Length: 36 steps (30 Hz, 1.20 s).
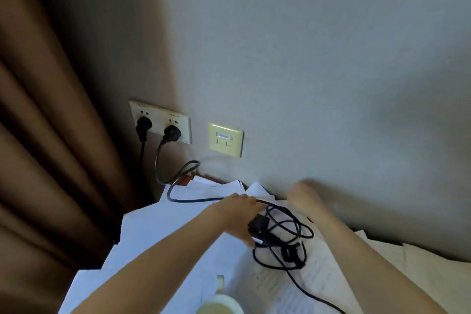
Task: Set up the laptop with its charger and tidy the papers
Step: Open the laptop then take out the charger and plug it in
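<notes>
Writing first: the small blue label (224,136) on the cream data plate (225,140) is too blurred to read. The printed lines on the sheet (275,285) near the bottom are also too small to read. No brand shows on the charger.

The charger brick (258,226) is black and lies on the papers (163,232), approx. in the middle of the view, near the wall (305,58). The left hand (239,214) grips it, w/ the fingers over the top and the thumb under the near end. The cable (293,231) lies in loose loops just right of the brick, and one end runs off toward the bottom right. Another length goes left over the papers and up to the right plug (172,132) in the double socket plate (159,121). A second plug (143,125) sits in the left outlet.

The right hand (303,196) is near the wall, just beyond the loops. It is blurred by motion, so I cannot tell how its fingers lie.

Edges & room: the papers are scattered and overlap, and their far corners touch the wall under the sockets. The brown curtain (51,135) hangs close at the left side. A pale mug (219,301) stands at the bottom edge, btw the two forearms.
</notes>
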### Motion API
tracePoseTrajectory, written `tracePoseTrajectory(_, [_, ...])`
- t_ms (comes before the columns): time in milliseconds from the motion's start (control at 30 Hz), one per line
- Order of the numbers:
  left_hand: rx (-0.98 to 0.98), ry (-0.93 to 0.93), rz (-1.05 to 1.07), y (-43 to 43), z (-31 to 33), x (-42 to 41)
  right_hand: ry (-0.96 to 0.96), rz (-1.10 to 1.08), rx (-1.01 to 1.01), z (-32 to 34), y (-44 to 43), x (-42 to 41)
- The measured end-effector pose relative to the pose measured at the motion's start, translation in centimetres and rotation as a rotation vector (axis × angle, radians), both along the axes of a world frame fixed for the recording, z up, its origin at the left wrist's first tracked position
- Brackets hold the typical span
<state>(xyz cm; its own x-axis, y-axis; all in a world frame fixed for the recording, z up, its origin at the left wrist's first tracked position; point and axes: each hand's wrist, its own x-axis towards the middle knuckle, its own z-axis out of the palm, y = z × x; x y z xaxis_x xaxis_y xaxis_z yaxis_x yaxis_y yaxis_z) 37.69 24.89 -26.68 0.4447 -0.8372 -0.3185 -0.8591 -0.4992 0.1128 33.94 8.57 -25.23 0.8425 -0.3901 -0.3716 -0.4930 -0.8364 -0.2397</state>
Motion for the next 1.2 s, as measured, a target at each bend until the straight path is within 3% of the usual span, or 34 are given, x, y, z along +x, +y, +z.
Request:
tracePoseTrajectory(133, [0.124,-0.134,-0.039,-1.6,-2.6,-0.7,0.408,0.061,-0.081,0.9,-2.3,-2.3])
tracePoseTrajectory(200, [0.081,-0.084,0.078,-1.9,-3.3,-0.5,0.705,0.063,0.015,1.7,-2.0,-2.6])
tracePoseTrajectory(267, [0.023,0.022,0.224,-1.9,-3.5,-0.1,0.858,0.093,0.112,1.9,-1.1,-2.7])
tracePoseTrajectory(333, [-0.002,0.056,0.280,-1.8,-3.5,0.1,0.785,0.154,0.188,1.1,0.3,-2.5])
tracePoseTrajectory(400, [-0.024,0.058,0.330,-1.4,-3.8,0.3,0.566,0.220,0.222,-0.4,2.3,-2.5])
tracePoseTrajectory(500, [-0.086,0.056,0.458,-0.1,-3.9,0.7,0.206,0.292,0.055,-1.5,4.5,-2.3])
tracePoseTrajectory(567, [-0.113,0.032,0.517,1.4,-3.6,1.5,0.093,0.252,-0.041,-1.5,4.7,-1.6])
tracePoseTrajectory(733, [-0.108,-0.052,0.579,5.4,-3.1,4.4,-0.013,0.216,-0.069,-1.1,3.4,0.0])
tracePoseTrajectory(1200, [0.179,-0.311,0.411,5.4,-2.9,9.1,0.032,0.207,-0.255,-3.5,2.9,0.9])
